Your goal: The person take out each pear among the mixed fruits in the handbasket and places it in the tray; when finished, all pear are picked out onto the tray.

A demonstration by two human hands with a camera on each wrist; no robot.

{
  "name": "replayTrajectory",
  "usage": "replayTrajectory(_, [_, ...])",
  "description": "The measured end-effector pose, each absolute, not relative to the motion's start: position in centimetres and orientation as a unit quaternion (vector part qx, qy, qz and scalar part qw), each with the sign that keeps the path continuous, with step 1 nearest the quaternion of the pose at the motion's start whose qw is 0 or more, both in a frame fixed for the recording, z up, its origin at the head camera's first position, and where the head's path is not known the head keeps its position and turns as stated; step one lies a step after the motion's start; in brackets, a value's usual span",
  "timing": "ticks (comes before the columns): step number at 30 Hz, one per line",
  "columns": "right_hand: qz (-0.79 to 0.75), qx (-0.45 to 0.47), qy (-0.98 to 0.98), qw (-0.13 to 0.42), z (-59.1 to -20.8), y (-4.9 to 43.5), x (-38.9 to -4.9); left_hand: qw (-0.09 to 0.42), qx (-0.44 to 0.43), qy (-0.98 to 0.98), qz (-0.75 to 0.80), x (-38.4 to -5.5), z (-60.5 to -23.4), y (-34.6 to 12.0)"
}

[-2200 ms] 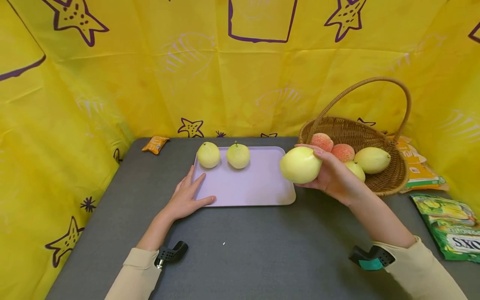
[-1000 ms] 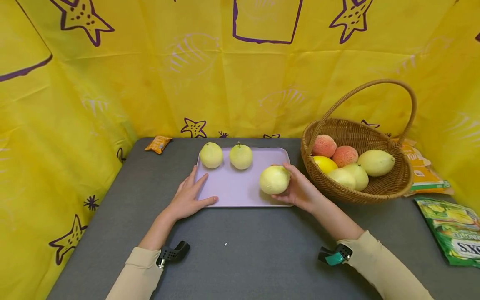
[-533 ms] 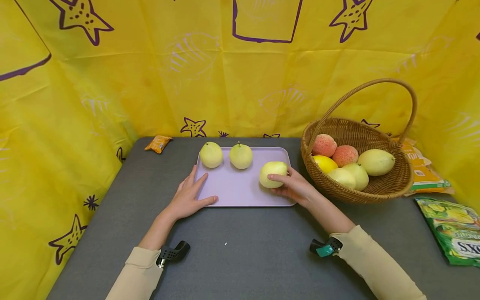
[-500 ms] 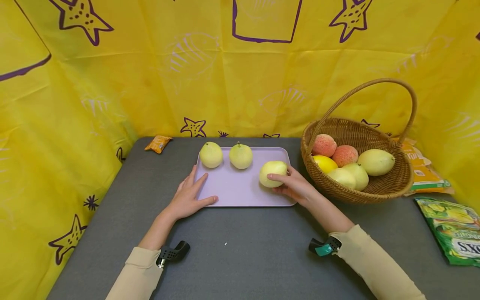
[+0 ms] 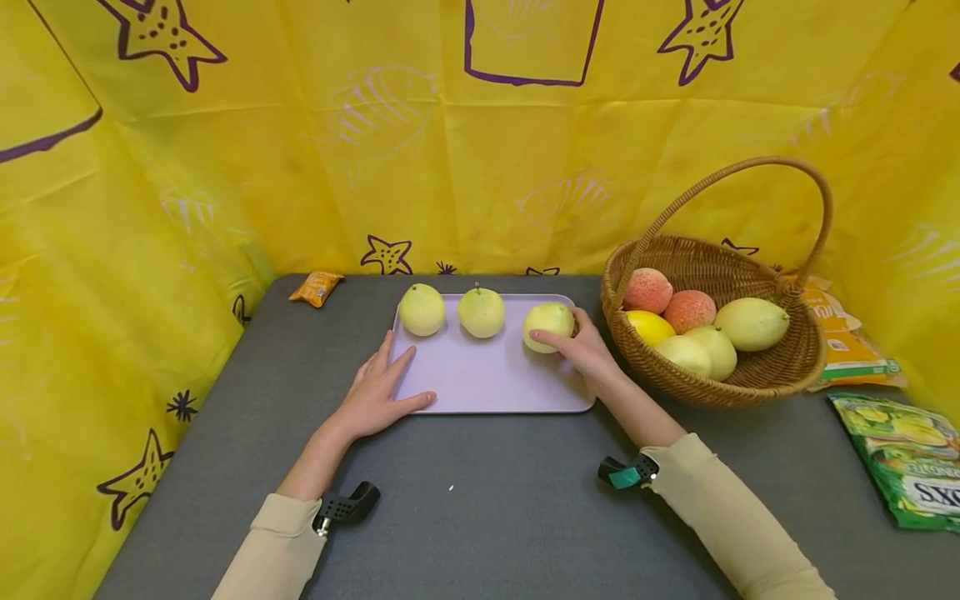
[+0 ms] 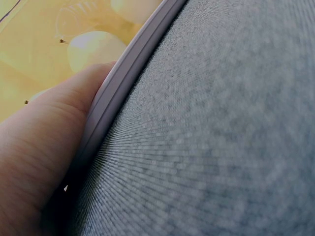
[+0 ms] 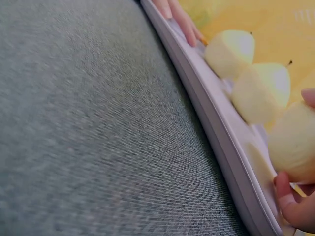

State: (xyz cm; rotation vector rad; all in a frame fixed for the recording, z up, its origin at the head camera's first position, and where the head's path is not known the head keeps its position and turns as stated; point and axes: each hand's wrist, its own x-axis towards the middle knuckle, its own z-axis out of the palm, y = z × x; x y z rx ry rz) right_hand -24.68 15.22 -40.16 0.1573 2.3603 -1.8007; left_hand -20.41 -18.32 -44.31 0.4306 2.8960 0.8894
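In the head view, a lilac tray (image 5: 480, 383) lies on the dark grey table. Two pale yellow-green pears, a left one (image 5: 422, 310) and a middle one (image 5: 482, 313), stand at its far edge. My right hand (image 5: 591, 354) grips a third pear (image 5: 550, 323) at the tray's far right, thumb on the near side. In the right wrist view this pear (image 7: 293, 145) sits low over or on the tray; contact cannot be told. My left hand (image 5: 377, 393) rests with spread fingers on the tray's left side; the left wrist view shows its thumb by the tray rim (image 6: 129, 66).
A wicker basket (image 5: 780, 379) with a tall handle stands right of the tray, holding peaches (image 5: 648, 291), a lemon (image 5: 649, 327) and more pale fruit (image 5: 752, 326). Beyond it lie an orange packet (image 5: 847, 342) and a green bag (image 5: 900, 458). A small orange packet (image 5: 317, 288) lies back left.
My right hand has carried the pear left from beside the basket to above the tray, then towards its far edge, level with the other two. My left hand has stayed put.
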Motion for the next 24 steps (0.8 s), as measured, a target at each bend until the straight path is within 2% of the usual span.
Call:
replayTrajectory(9, [-0.589, 0.071, 0.804, 0.051, -40.6, 15.0, -26.0, 0.045, 0.136, 0.947, 0.289, -20.5, -44.4, -18.3])
replayTrajectory(24, [-0.575, 0.087, 0.813, 0.038, -40.6, 14.5, -27.2, 0.052, 0.130, 0.947, 0.290, -20.5, -44.3, -18.3])
